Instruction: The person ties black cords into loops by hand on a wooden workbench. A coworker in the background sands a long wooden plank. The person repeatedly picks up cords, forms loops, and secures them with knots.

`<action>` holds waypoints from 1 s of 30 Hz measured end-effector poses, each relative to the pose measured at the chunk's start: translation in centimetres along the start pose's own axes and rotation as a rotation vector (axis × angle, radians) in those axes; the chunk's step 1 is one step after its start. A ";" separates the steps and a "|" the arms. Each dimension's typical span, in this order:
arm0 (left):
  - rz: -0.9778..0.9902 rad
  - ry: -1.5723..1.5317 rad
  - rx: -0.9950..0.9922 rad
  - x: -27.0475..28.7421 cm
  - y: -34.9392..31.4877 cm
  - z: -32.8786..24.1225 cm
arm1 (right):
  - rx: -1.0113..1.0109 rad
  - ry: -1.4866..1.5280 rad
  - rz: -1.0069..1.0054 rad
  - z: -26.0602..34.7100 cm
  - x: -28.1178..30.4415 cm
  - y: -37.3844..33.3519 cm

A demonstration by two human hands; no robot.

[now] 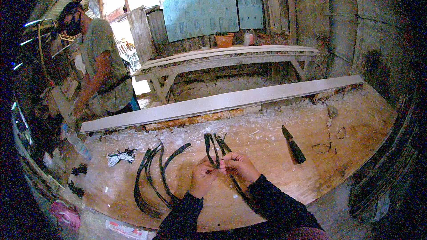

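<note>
The left hand (pixel 203 177) and the right hand (pixel 238 165) work fingertip to fingertip above the near middle of the worktop (pixel 329 178), each with its fingers pinched together on a dark strip (pixel 208 146); which layer each one grips is too small to tell. The held strip rises from the pinch as a narrow, seemingly folded loop, its long axis pointing away from the person and leaning slightly left, so the loop lies just beyond the fingertips, nearer the left hand. The key relation appears to be this meeting point at the loop's near end, where both hands are about equally close. A second dark strip (pixel 241 192) shows below the right hand and slants toward the right sleeve; whether it joins the lengths beyond the knuckles is hidden. Left of the left hand, near but apart, curved loose strips (pixel 146 182) lie with their long axes running roughly toward and away from the person. Farther left are a tied bundle of white cord (pixel 120 156), dark clumps (pixel 78 179) and a clear bottle (pixel 75 142). Well right of the right hand lies a knife (pixel 293 146), tip pointing away and leftward, with thin wire loops (pixel 327 146) beyond. A long pale board (pixel 222 103) runs along the far edge.
</note>
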State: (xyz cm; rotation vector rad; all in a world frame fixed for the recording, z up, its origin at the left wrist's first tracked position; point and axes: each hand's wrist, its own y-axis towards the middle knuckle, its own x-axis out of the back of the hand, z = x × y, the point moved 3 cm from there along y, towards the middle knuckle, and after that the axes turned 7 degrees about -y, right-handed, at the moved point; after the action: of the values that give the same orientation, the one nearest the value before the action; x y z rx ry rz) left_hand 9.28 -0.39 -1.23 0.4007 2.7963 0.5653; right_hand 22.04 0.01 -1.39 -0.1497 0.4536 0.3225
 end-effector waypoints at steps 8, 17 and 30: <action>-0.024 0.092 0.063 0.8 0.1 -0.9 | 0.049 0.048 0.005 -0.1 -1.1 -0.5; -0.141 -0.234 0.147 1.2 0.7 0.0 | 0.396 -0.354 -0.144 0.9 -1.1 -0.3; -0.014 -0.524 0.422 2.2 0.4 0.3 | 0.993 -1.190 -0.069 2.9 -3.3 -2.9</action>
State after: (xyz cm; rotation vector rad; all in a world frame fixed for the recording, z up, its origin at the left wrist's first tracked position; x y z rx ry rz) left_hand 7.43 0.81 -1.76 0.5207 2.3818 -0.1348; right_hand 21.43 -2.97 2.86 0.9617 -0.6051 0.0491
